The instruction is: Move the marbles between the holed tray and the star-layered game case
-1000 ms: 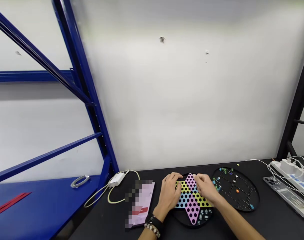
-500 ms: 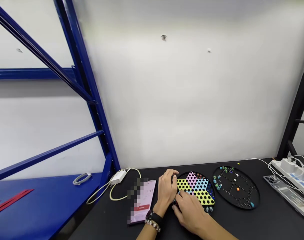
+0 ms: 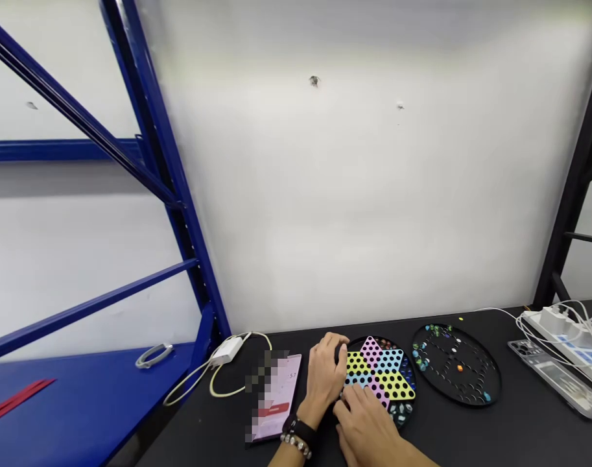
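A round Chinese checkers board (image 3: 395, 384) with a coloured, holed star lies on the black table. Marbles sit in the pockets around its star. My left hand (image 3: 326, 370), with a black band and beads on the wrist, rests at the board's left rim. Its thumb and forefinger are apart, with nothing seen between them. Over the near left edge of the board is my right hand (image 3: 368, 425), fingers bent and close together. Its fingertips are turned down, and whatever they hold is hidden. The two hands cover the board's left side.
Right of the board lies a round black lid (image 3: 471, 403) with several marbles and a small orange piece. A phone (image 3: 281, 395) lies left of my hands, near a white adapter (image 3: 227, 350) with its cable. Farther right are a clear case (image 3: 558, 379) and a power strip (image 3: 568, 337).
My right hand has drawn back toward me, uncovering the near pink point and more marbles at the board's near edge. My left hand stays at the left rim. The view has shifted slightly.
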`<state>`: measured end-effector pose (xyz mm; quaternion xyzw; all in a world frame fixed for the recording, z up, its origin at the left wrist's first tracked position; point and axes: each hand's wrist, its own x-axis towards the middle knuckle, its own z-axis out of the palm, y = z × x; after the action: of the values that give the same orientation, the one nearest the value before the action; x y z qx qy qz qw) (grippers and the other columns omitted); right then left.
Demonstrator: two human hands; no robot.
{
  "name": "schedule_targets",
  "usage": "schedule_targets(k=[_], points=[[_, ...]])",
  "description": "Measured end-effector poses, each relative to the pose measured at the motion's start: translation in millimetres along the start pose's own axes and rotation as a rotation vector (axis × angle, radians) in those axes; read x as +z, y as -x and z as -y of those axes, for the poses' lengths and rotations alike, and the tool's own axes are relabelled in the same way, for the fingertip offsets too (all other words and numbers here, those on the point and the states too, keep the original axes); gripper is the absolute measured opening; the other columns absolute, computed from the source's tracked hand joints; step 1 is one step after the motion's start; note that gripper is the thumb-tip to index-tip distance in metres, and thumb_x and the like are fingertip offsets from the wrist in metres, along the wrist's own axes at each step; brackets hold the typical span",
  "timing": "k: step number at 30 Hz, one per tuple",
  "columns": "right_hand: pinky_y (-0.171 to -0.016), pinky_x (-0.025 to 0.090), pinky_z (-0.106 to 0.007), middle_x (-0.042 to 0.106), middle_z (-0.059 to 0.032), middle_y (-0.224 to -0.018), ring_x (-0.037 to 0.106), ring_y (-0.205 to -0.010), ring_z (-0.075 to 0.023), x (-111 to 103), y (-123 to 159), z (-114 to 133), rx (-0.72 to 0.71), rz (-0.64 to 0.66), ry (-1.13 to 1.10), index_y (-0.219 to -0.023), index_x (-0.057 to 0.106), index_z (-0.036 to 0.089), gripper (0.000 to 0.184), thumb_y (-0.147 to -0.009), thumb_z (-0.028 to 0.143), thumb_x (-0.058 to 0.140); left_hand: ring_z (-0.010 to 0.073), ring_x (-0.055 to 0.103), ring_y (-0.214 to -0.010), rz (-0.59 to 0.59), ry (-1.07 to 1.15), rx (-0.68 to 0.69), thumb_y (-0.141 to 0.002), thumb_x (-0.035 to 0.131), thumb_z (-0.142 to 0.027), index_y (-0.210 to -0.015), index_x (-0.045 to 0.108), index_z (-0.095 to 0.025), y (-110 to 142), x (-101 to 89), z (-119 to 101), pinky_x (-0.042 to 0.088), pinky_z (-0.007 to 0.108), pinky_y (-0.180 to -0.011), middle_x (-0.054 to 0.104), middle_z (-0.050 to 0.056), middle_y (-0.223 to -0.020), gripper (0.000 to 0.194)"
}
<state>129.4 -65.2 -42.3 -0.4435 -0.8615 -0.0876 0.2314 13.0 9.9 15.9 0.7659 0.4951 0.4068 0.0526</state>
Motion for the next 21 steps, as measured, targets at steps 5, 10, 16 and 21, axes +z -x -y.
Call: schedule_targets(k=[5, 10, 16, 21], points=[[-0.071, 0.043, -0.032, 0.061, -0.0035, -0.091, 0.056, -0.082, -0.0200, -15.7, 7.6, -14.4, -0.006, -0.113, -0.139, -0.088, 0.055, 0.022, 0.006, -0.082, 0.024, 0.057, 0.0213, 0.064, -0.095, 0.026, -0.029, -0.005, -0.093, 0.038, -0.026, -0.096, 0.064, -0.024, 1.4, 3.7, 1.1, 0.046, 0.038, -0.087, 0.068, 0.002, -0.100, 0.026], [-0.081, 0.045, -0.035, 0.061, -0.0062, -0.099, 0.059, -0.091, -0.0217, -53.9, 14.6, -87.6, 0.357, -0.142, -0.105, -0.098, 0.057, 0.022, 0.016, -0.095, 0.024, 0.041, 0.0218, 0.064, -0.097, 0.048, -0.039, -0.011, -0.093, 0.038, -0.024, -0.097, 0.064, -0.024, 2.3, 4.7, 1.0, 0.046, 0.038, -0.089, 0.068, 0.003, -0.101, 0.026], [-0.071, 0.046, -0.032, 0.059, -0.0058, -0.104, 0.063, -0.083, -0.0199, -60.6, 54.4, -158.4, 0.583, 0.081, -0.129, -0.099, 0.057, 0.023, 0.023, -0.097, 0.036, 0.037, 0.0221, 0.064, -0.098, 0.055, -0.043, -0.013, -0.092, 0.042, -0.026, -0.095, 0.064, -0.025, 2.6, 3.8, -1.5, 0.047, 0.037, -0.087, 0.068, 0.003, -0.101, 0.023], [-0.078, 0.046, -0.033, 0.062, -0.0064, -0.104, 0.061, -0.093, -0.0224, -56.3, 65.5, -169.9, 0.580, 0.132, -0.290, -0.096, 0.059, 0.023, 0.020, -0.092, 0.037, 0.045, 0.0220, 0.065, -0.095, 0.043, -0.051, -0.010, -0.092, 0.044, -0.028, -0.094, 0.065, -0.024, 2.0, 3.2, -3.5, 0.047, 0.036, -0.084, 0.068, 0.003, -0.101, 0.021]])
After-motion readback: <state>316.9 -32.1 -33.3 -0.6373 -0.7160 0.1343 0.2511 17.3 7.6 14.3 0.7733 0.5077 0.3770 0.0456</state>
